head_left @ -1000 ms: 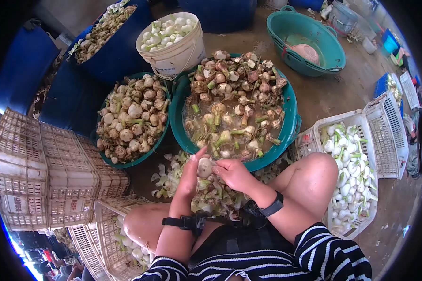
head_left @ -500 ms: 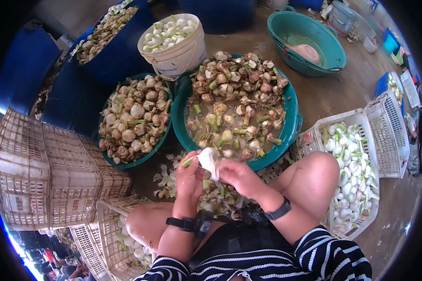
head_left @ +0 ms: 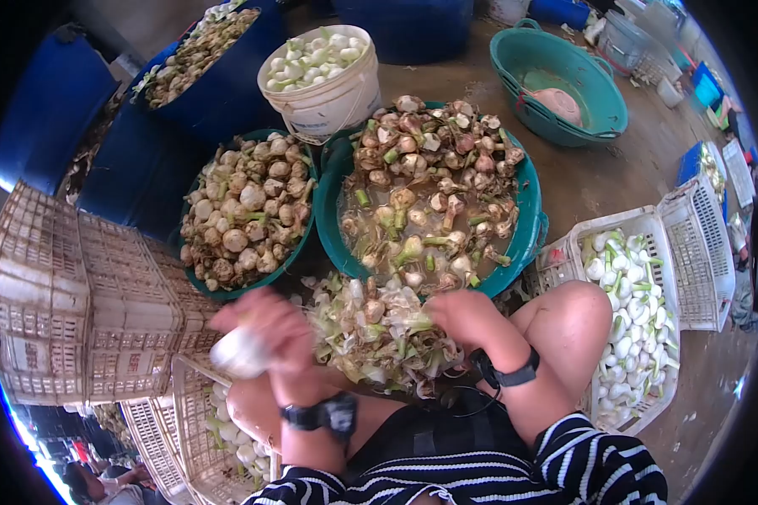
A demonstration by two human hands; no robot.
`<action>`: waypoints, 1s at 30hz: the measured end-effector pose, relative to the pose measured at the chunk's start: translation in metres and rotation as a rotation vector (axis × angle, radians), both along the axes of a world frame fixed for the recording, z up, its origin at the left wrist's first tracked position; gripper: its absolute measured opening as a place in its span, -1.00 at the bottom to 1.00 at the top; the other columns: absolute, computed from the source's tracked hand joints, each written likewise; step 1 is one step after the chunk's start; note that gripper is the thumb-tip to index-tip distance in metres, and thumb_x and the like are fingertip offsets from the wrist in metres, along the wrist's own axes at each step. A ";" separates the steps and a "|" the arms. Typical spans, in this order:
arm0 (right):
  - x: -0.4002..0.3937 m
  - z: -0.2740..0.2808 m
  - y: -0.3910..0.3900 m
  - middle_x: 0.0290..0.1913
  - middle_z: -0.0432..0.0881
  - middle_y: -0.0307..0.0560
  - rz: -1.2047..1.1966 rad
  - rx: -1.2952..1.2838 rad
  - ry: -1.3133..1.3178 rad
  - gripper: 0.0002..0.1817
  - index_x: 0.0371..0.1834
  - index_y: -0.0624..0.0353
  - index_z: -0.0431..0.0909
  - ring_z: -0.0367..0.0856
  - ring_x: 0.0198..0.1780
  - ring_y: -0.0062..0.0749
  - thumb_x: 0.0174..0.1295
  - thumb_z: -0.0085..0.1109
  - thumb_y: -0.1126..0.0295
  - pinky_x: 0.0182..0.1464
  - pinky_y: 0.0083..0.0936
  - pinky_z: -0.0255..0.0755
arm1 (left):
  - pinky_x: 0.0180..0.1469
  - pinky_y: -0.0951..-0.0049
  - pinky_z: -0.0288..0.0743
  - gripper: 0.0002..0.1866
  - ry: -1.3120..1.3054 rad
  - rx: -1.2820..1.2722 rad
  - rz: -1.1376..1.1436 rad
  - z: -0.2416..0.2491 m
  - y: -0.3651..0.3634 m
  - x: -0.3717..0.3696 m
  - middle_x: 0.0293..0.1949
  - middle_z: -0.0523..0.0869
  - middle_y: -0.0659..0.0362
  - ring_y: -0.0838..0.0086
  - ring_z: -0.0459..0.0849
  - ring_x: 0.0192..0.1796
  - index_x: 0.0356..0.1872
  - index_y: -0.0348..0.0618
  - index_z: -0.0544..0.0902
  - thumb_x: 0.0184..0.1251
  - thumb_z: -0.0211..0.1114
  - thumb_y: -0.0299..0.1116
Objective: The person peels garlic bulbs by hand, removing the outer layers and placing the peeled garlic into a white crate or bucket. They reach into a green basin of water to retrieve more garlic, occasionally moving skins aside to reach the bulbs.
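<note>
My left hand (head_left: 280, 330) is closed around a white peeled garlic bulb (head_left: 241, 352), both smeared by motion, above the crate at my left knee. Over the right side of a heap of garlic peelings (head_left: 375, 337) is my right hand (head_left: 456, 316); its fingers are blurred, so their grip cannot be made out. Just beyond the heap stands a teal tub (head_left: 537, 227) of murky water with unpeeled garlic bulbs (head_left: 451, 160) in it. A crate (head_left: 181, 396) by my left knee contains peeled garlic.
Another teal tub (head_left: 312, 220) of unpeeled garlic stands left. Behind it is a white bucket (head_left: 324, 109) of peeled bulbs. A crate (head_left: 667, 337) of peeled garlic lies right. Stacked crates (head_left: 38, 295) rise on the left. A green tub (head_left: 602, 118) holds a pink basin (head_left: 556, 105).
My left hand has swung left and down with the garlic bulb, away from my right hand. My right hand has let go of the bulb and moved slightly right, over the peelings.
</note>
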State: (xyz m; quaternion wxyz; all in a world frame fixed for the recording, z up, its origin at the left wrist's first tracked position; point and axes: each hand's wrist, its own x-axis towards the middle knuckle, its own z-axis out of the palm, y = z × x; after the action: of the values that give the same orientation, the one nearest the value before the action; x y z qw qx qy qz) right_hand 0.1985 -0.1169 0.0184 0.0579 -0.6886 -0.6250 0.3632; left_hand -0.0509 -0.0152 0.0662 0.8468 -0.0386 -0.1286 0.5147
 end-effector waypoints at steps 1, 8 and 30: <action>0.005 -0.024 0.011 -0.19 0.61 0.03 -0.131 0.057 0.035 -0.65 -0.05 0.07 0.52 0.57 -0.09 -0.11 0.08 0.09 0.25 -0.05 -0.26 0.42 | -0.67 0.62 0.41 -0.68 -0.143 0.240 0.037 0.033 -0.003 -0.003 -0.53 0.62 0.16 0.53 0.54 -0.64 -0.10 -0.29 0.48 0.21 0.17 -0.29; 0.023 -0.181 0.075 -0.24 0.63 0.09 -0.526 -0.024 -0.353 -0.71 -0.08 0.19 0.54 0.59 -0.27 -0.11 0.14 0.03 0.35 -0.18 -0.31 0.43 | -0.21 0.35 0.51 -0.40 0.688 0.096 0.101 0.008 0.000 0.014 -0.28 0.61 0.11 0.35 0.59 -0.24 0.04 -0.23 0.42 0.29 -0.08 0.14; -0.070 -0.012 0.027 -0.55 0.51 0.16 -0.216 0.537 0.264 -0.81 -0.51 0.22 0.53 0.50 -0.49 0.04 0.13 0.06 0.33 -0.44 -0.23 0.36 | -0.42 0.64 0.41 -0.59 1.637 0.020 -0.016 -0.070 -0.023 0.065 -0.28 0.62 0.21 0.63 0.56 -0.38 0.06 -0.32 0.44 0.31 0.14 -0.24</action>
State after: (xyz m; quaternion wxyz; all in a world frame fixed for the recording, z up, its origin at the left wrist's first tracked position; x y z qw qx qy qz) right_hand 0.1287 -0.0903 0.0064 0.3568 -0.6580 -0.6087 0.2631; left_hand 0.0145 -0.0379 -0.0041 0.6765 0.3559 0.5261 0.3727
